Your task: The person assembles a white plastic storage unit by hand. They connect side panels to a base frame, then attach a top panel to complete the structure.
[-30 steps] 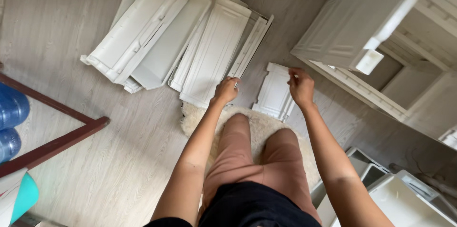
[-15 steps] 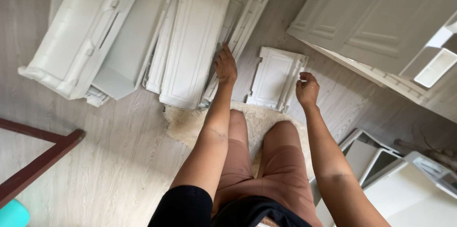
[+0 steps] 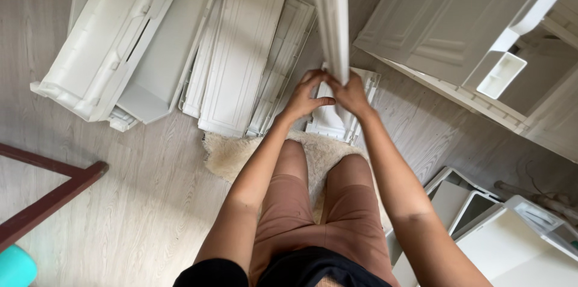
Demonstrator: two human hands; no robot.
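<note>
- Two hands meeting at the lower end of a narrow white moulded plastic panel [image 3: 333,22], held upright and edge-on above the floor.
- Left hand [image 3: 305,95] wrapped around the panel's base from the left, fingers curled on it.
- Right hand [image 3: 350,95] closed on the same base from the right, touching the left hand.
- Just below the hands, a small white recessed plastic panel [image 3: 328,121] flat on the pale wood-grain floor [image 3: 120,202].
- Left of it, a stack of long white plastic door panels [image 3: 241,52], beside a white plastic tray-like frame [image 3: 108,40].
- Beneath the knees, a cream fluffy rug [image 3: 232,154].
- At right, a white plastic cabinet [image 3: 457,28] lying tilted.
</note>
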